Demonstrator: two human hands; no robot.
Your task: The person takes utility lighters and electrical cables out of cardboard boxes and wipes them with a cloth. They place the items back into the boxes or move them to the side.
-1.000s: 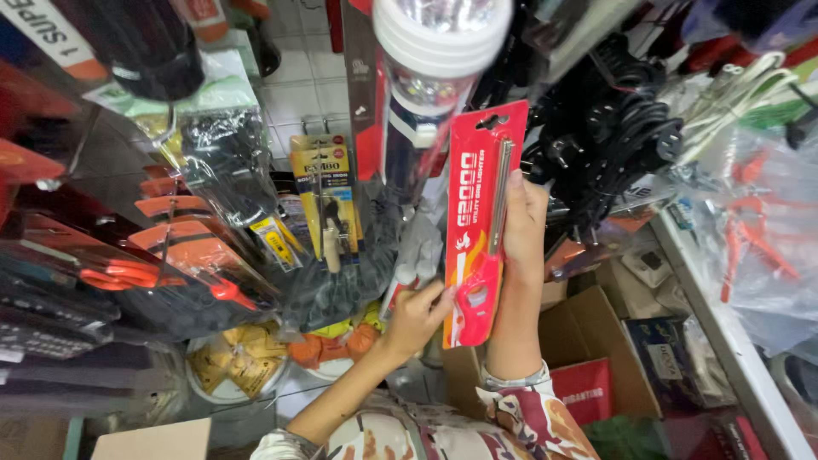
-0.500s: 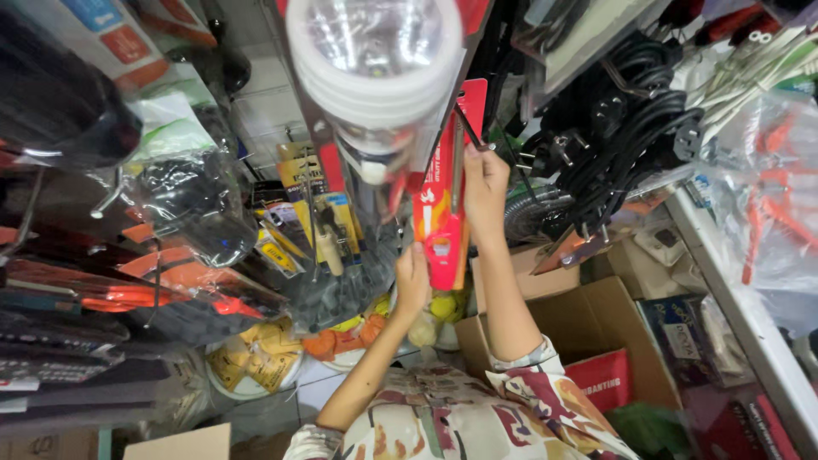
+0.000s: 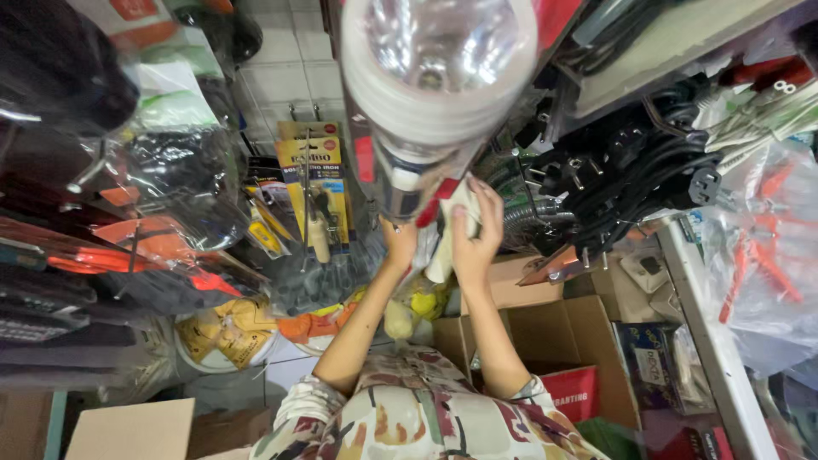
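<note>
Both your hands are up high at one red and white packet.

Your right hand (image 3: 474, 223) wraps its fingers around the packet (image 3: 445, 223) and grips it. Your left hand (image 3: 399, 244) touches the other side, but you cannot tell if it is closed or open, because one big flashlight (image 3: 433, 85) hangs in front of it. One bunch of black cords (image 3: 626, 175) hangs to the right. One open cardboard box (image 3: 558, 328) sits below your arms. One yellow card with a tool (image 3: 313, 192) hangs on the left.
</note>
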